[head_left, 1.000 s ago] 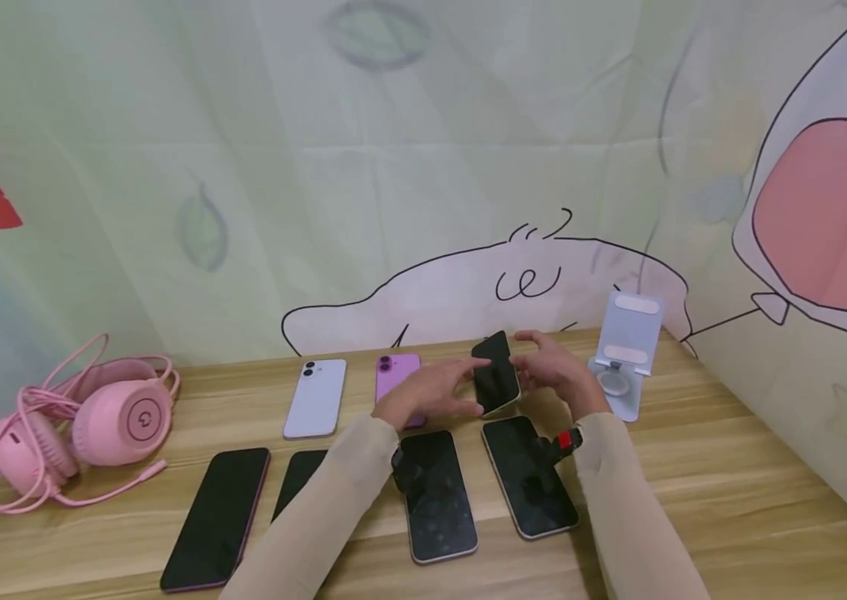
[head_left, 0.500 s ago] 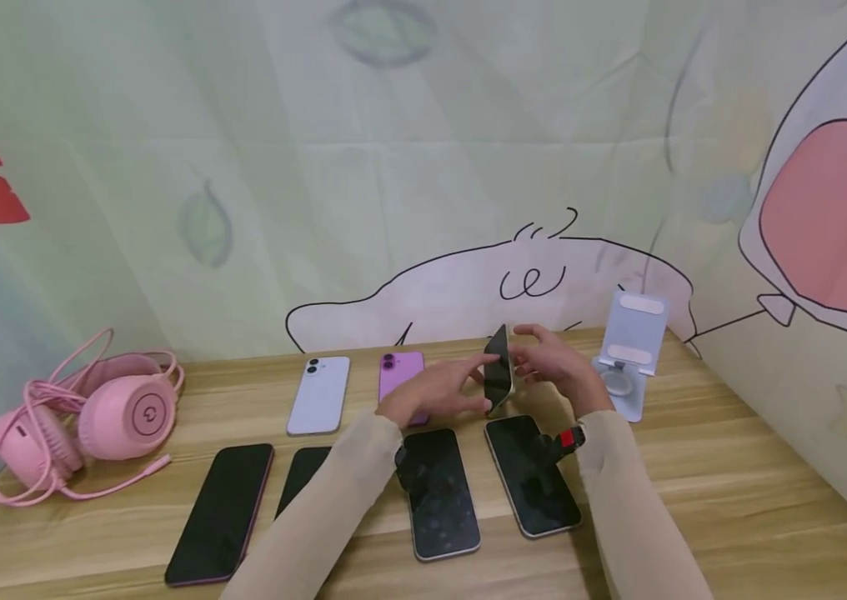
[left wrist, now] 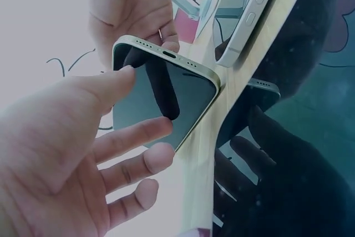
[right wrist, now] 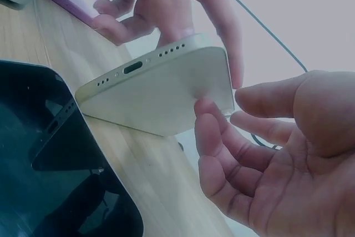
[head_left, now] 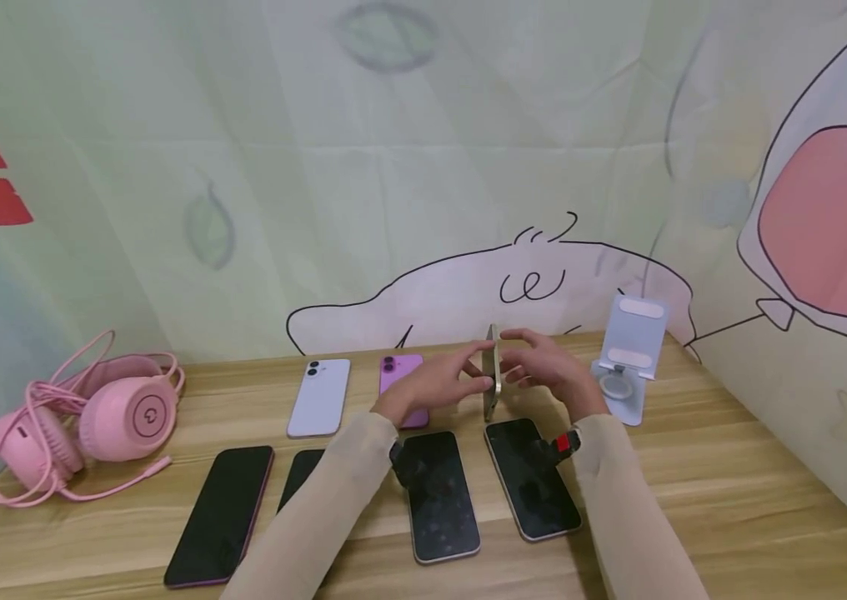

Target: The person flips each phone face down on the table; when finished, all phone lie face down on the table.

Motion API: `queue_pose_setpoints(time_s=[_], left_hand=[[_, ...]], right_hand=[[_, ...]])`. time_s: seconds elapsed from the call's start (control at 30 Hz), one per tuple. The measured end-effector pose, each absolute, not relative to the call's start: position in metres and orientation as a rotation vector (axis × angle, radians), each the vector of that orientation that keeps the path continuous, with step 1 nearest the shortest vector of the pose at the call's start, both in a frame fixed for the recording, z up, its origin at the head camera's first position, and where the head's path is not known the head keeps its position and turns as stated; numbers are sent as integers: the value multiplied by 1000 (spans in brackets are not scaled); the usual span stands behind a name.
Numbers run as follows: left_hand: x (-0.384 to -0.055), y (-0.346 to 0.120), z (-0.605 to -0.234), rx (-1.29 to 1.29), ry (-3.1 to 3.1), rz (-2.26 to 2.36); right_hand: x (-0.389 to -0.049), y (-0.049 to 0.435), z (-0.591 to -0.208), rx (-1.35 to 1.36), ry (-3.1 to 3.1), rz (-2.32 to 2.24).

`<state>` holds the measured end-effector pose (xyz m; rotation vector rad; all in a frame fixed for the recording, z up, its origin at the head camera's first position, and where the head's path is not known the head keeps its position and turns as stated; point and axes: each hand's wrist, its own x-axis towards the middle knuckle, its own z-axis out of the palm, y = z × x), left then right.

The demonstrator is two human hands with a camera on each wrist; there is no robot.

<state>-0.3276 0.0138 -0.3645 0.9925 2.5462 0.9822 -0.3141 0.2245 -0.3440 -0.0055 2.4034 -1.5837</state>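
Between the two hands a smartphone (head_left: pixel 493 375) stands steeply tilted, its edge toward the head camera. My left hand (head_left: pixel 438 385) touches the dark screen side with thumb and fingertip; its other fingers extend loosely beside the glass in the left wrist view. On the pale back side is my right hand (head_left: pixel 547 371), its fingers loosely bent; in the right wrist view one fingertip touches the back (right wrist: pixel 161 90) and the thumb lies beside the edge. Just below lie two dark-screened phones (head_left: pixel 441 500) (head_left: pixel 533 479), face up.
A purple phone (head_left: pixel 397 371) lies partly behind the left hand, with a white phone (head_left: pixel 319 398) left of it. Two dark phones (head_left: pixel 219 517) (head_left: pixel 299 471) lie at front left. Pink headphones (head_left: pixel 123 417) occupy the left end; a folding phone stand (head_left: pixel 632 333) is at right.
The smartphone between the hands has turned from showing its dark screen to standing edge-on to the head camera. Both hands have shifted slightly with it; the other phones stay put.
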Motion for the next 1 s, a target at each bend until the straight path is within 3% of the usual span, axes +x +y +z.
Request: queue_pose_setpoints(time_s=[1.0], left_hand=[[-332, 9, -357, 923, 2576, 1136]], right_hand=[[-316, 227, -357, -138, 2316, -1362]])
